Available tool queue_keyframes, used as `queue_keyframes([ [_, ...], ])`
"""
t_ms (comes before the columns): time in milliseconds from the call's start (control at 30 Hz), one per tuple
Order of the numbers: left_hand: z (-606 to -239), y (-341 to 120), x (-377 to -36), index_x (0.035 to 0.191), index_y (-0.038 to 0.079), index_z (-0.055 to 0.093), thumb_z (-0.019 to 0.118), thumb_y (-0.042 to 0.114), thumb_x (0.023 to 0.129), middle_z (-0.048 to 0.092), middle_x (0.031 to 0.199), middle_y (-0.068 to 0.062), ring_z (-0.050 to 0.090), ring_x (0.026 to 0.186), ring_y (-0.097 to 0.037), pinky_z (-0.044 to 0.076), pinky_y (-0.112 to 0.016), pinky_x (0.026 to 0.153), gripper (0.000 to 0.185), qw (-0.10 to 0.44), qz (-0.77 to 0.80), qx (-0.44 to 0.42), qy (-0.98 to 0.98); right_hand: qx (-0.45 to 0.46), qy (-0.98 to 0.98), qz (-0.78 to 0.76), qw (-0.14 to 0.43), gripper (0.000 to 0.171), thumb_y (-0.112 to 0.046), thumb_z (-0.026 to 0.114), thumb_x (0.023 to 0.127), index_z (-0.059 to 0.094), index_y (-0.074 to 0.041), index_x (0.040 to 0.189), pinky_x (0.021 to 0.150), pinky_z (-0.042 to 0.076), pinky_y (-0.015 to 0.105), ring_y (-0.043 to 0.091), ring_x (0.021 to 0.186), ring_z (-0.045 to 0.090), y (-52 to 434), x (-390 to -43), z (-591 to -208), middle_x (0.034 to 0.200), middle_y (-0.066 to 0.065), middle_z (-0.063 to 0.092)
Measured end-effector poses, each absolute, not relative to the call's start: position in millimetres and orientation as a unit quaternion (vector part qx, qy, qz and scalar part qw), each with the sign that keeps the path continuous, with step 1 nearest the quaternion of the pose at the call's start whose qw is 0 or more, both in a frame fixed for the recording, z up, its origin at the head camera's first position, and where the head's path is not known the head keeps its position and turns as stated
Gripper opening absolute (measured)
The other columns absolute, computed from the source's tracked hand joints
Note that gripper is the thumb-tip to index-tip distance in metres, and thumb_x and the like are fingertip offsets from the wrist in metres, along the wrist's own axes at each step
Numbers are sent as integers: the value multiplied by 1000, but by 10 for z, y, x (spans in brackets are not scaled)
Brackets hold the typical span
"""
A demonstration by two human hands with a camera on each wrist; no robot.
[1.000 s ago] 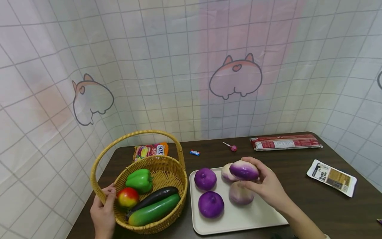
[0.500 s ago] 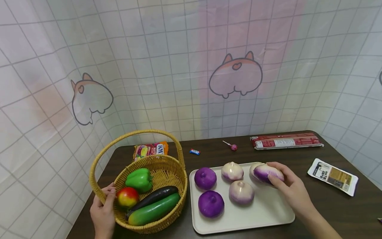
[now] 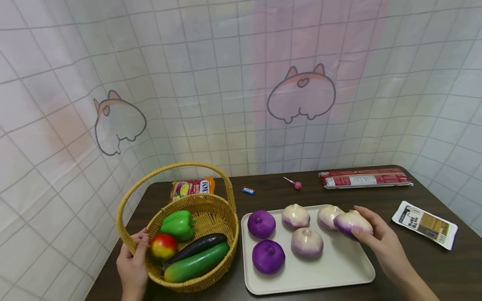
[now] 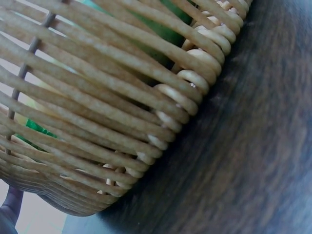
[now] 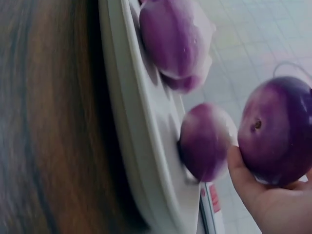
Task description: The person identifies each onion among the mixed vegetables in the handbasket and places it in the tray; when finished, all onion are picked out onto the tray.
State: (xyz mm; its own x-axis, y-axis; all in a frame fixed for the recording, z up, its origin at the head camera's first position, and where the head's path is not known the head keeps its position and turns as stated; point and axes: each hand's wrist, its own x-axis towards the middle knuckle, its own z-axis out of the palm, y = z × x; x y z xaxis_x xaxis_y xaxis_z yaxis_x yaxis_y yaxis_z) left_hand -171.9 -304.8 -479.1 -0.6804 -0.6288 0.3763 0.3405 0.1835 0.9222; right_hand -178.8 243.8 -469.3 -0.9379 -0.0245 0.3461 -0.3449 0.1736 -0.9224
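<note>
My right hand (image 3: 370, 234) grips a white-and-purple onion (image 3: 352, 223) over the right rear part of the cream tray (image 3: 339, 271). In the right wrist view the held onion (image 5: 275, 131) sits in my palm (image 5: 263, 204), apart from the tray's rim (image 5: 146, 146). Several other onions lie on the tray, two all purple (image 3: 261, 223) and the rest pale (image 3: 306, 241). My left hand (image 3: 133, 259) holds the rim of the wicker basket (image 3: 226, 246), which carries a green pepper (image 3: 178, 225), an apple (image 3: 163, 246), an aubergine and a cucumber (image 3: 196, 262).
On the dark table (image 3: 414, 259) a snack bag (image 3: 192, 187), a small sweet (image 3: 248, 190) and a lollipop (image 3: 295, 184) lie behind the basket and tray. A long red packet (image 3: 365, 179) lies at the back right, a sachet (image 3: 424, 223) at the right. A tiled curtain surrounds the table.
My right hand has carried the onion from above the tray's middle rightward and down to the right rear part. The left hand stays on the basket rim.
</note>
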Motion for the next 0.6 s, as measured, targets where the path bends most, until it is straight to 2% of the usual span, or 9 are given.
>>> queue_keyframes([
  [200,-4788,-3035,-1738,85,-14,56,65,7,93,68,101,-3,63,102,-9,46,-12,86,24,388,-624,110,-669,132,-777,608,92,53,1,58,95,40,-4,144,82,48,13,-2,106,54,2537,-1773,-4747,126,-11,52],
  [333,-4788,-3033,-1738,85,-14,56,65,7,93,69,101,-2,64,102,-9,47,-12,85,24,389,-623,110,-669,147,-814,555,90,56,1,65,90,42,-2,141,77,51,17,-2,101,56,2586,-1758,-4772,123,-12,51],
  [600,-4771,-3031,-1711,85,-13,56,65,7,93,69,101,-2,63,102,-9,46,-12,86,24,389,-621,110,-671,179,-842,501,88,58,-1,75,82,47,-4,133,79,48,14,-3,103,54,2599,-1764,-4864,121,-12,53],
])
